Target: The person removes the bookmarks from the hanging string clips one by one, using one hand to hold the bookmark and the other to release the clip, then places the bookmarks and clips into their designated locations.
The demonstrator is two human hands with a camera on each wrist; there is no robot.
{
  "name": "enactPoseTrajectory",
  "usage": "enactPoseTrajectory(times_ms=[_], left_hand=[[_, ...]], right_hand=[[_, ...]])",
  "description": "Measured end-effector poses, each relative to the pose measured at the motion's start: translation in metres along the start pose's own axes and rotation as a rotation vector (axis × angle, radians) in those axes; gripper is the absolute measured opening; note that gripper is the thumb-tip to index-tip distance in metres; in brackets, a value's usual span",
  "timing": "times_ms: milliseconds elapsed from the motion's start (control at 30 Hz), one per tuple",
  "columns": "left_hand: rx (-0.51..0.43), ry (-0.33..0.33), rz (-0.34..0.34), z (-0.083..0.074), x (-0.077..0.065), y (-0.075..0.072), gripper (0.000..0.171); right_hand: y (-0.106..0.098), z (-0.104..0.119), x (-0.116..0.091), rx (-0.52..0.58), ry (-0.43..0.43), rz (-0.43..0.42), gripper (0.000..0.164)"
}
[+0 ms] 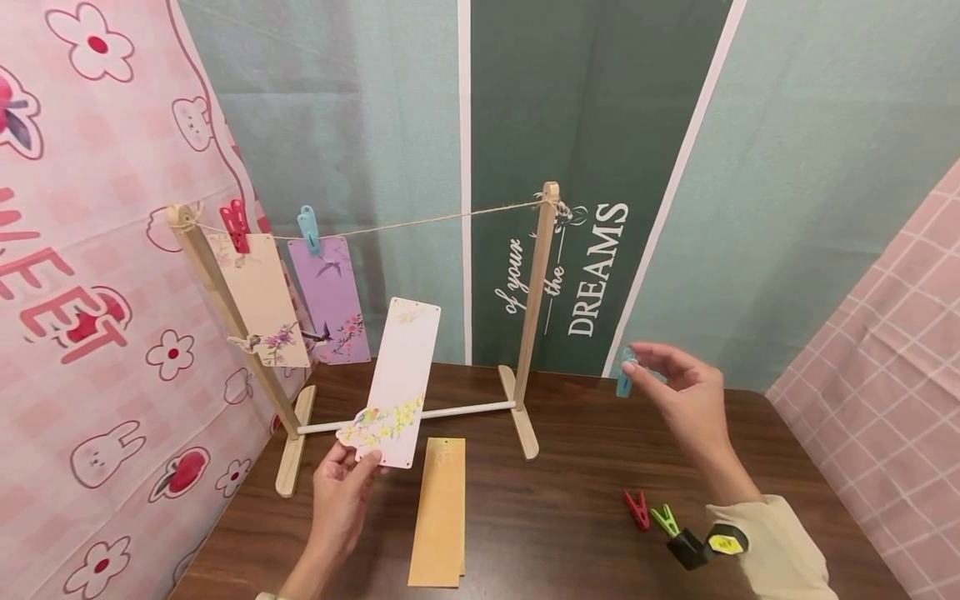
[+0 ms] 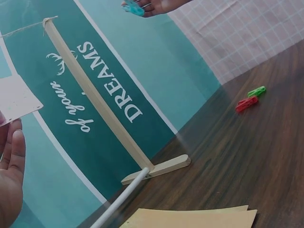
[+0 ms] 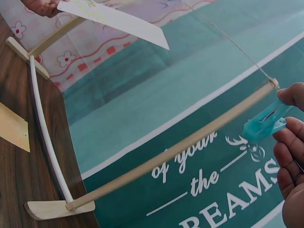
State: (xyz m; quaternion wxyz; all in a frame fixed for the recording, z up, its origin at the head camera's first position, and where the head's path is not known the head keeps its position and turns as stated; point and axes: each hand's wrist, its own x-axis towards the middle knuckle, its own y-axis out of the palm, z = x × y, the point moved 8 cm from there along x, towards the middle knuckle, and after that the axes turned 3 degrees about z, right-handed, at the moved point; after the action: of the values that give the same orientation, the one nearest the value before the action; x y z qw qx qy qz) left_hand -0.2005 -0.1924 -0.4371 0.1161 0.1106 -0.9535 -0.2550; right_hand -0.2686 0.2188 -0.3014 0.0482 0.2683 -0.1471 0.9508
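Observation:
In the head view my left hand [image 1: 341, 492] pinches the lower end of a white bookmark card [image 1: 401, 358] with yellow flowers and a bird, held up below the string. My right hand [image 1: 686, 392], off to the right, pinches a blue clothespin [image 1: 624, 379] between thumb and fingers; the right wrist view shows this clothespin [image 3: 266, 121] close up. On the twine [image 1: 427, 221] of a wooden stand, a red clothespin [image 1: 236, 227] holds a cream card [image 1: 258, 292]. Beside it a light blue clothespin [image 1: 308, 231] holds a purple card [image 1: 330, 292].
Tan cards [image 1: 437, 517] lie stacked on the dark wooden table [image 1: 555, 517]. A red clothespin [image 1: 637, 509] and a green clothespin [image 1: 665, 520] lie near the right sleeve. The stand's right post [image 1: 536, 300] rises between the hands, and a white rod [image 1: 468, 411] joins the feet.

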Motion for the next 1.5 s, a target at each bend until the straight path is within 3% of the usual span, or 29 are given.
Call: enactPoseTrajectory(times_ms=[367, 600, 733, 1067, 1367, 1500], left_hand=[[0.055, -0.032, 0.011, 0.010, -0.008, -0.007, 0.027], [0.020, -0.019, 0.033, 0.014, -0.012, -0.008, 0.027], [0.008, -0.015, 0.048, 0.015, -0.014, -0.010, 0.026], [0.076, -0.084, -0.018, 0.024, -0.020, -0.021, 0.025], [0.079, -0.103, 0.006, 0.028, -0.022, -0.023, 0.023], [0.102, -0.133, 0.012, 0.032, -0.024, -0.026, 0.023]], right_hand=[[-0.015, -0.018, -0.016, -0.045, 0.035, -0.028, 0.028], [-0.029, -0.029, -0.029, -0.094, 0.084, -0.070, 0.027], [-0.038, -0.037, -0.036, -0.092, 0.118, -0.116, 0.029], [-0.048, -0.054, -0.050, -0.087, 0.172, -0.170, 0.027], [-0.052, -0.069, -0.063, 0.006, 0.240, -0.212, 0.027], [-0.054, -0.075, -0.068, -0.021, 0.274, -0.215, 0.027]])
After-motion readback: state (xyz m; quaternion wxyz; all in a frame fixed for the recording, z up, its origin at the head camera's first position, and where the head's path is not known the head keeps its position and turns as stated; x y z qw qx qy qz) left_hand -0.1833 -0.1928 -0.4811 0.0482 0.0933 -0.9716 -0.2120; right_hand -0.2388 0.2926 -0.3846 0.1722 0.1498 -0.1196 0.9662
